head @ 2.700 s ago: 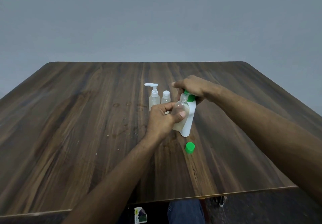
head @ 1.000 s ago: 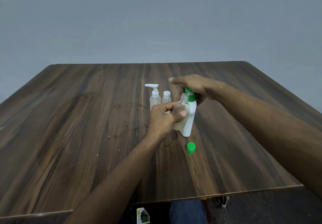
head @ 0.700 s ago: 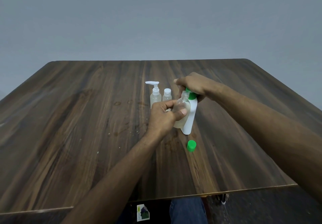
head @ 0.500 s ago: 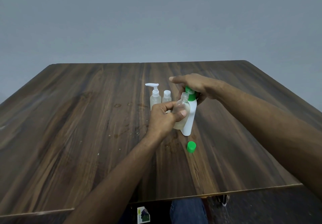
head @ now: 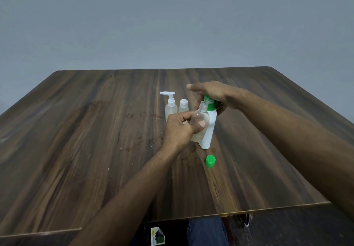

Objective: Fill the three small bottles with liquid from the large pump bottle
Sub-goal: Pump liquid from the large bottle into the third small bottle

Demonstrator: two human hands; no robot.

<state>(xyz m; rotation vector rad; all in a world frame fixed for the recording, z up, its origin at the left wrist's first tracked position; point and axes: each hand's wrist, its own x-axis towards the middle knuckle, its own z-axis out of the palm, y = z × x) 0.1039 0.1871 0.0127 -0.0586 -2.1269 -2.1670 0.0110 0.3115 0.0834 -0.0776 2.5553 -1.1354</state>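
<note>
A large white pump bottle (head: pixel 209 130) with a green pump head (head: pixel 210 102) stands mid-table. My right hand (head: pixel 214 94) lies over the pump head, index finger stretched forward, the other fingers curled down around it. My left hand (head: pixel 180 130) grips a small clear bottle (head: pixel 199 123), uncapped and partly filled with pale liquid, its mouth held under the green spout. Behind them stand a small clear bottle with a white pump top (head: pixel 170 106) and a small clear bottle with a white cap (head: pixel 183 106).
A loose green cap (head: pixel 210 161) lies on the dark wooden table (head: pixel 76 150) just in front of the large bottle. Small wet marks dot the wood left of the bottles. My knee and a small carton show below the near edge.
My right hand has gone down on the green pump head and come up again more than once. My left hand keeps the small bottle at the spout. The two rear bottles and green cap stay put.
</note>
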